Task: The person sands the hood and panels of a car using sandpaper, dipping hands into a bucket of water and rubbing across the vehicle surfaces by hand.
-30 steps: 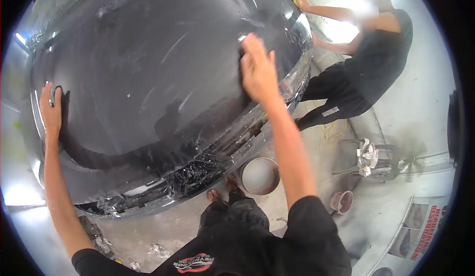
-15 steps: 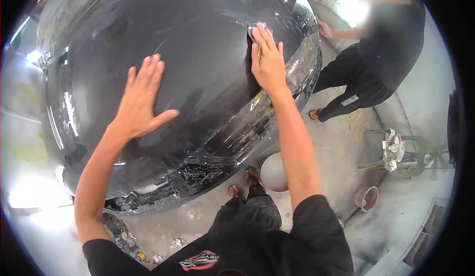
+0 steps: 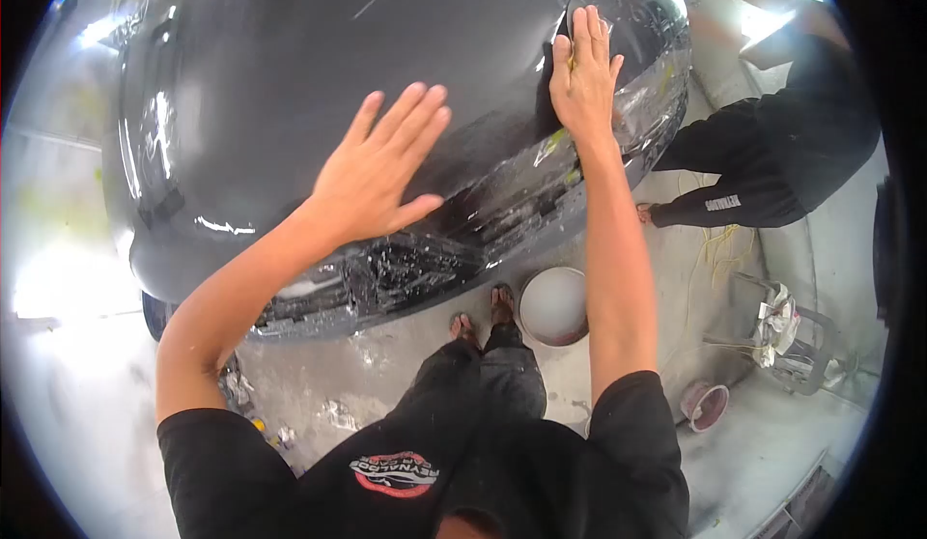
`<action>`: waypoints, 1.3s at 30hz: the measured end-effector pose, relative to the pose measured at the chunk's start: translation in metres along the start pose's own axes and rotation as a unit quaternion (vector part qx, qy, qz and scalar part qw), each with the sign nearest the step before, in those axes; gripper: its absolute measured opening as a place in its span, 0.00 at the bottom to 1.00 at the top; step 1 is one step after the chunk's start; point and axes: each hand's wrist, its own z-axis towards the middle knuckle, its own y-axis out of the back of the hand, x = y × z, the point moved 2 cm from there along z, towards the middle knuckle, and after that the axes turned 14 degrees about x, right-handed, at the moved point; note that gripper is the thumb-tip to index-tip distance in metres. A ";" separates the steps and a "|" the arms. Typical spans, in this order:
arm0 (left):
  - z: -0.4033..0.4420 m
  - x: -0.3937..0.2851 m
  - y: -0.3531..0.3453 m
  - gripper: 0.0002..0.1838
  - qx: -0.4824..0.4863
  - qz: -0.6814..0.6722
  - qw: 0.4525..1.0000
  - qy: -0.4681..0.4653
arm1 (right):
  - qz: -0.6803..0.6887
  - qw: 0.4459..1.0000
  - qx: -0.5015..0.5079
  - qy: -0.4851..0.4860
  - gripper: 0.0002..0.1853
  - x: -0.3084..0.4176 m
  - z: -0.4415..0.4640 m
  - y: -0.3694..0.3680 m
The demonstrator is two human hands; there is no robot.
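Head view: hood (image 3: 290, 66), before wearer; left hand (image 3: 377, 172), fingers spread, above its front; right hand (image 3: 585, 83), flat on its right side, grip beneath palm indiscernible; risk: straying edgeward, right fingers could snag and lift the film (image 3: 640, 100).

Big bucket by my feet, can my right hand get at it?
Probably yes, with a stoop: your right hand is up at the dark panel, but nothing seems to block the way down to the bucket.

Hood (image 3: 280, 85) partly offscreen (top edge)
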 end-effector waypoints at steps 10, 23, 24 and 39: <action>-0.155 0.044 -0.067 0.53 -0.024 0.010 0.997 0.070 | 0.041 0.963 0.200 0.175 0.43 0.184 -0.190 -0.070; -0.146 0.204 -0.055 0.42 -0.164 -0.089 0.924 0.333 | -0.035 0.959 0.192 0.204 0.44 0.223 -0.163 -0.069; -0.143 0.205 -0.053 0.42 -0.164 -0.081 0.922 0.342 | -0.049 0.949 0.219 0.222 0.44 0.212 -0.170 -0.064; -0.148 0.194 -0.034 0.43 -0.153 -0.139 0.913 0.352 | -0.099 0.935 0.234 0.246 0.41 0.226 -0.153 -0.070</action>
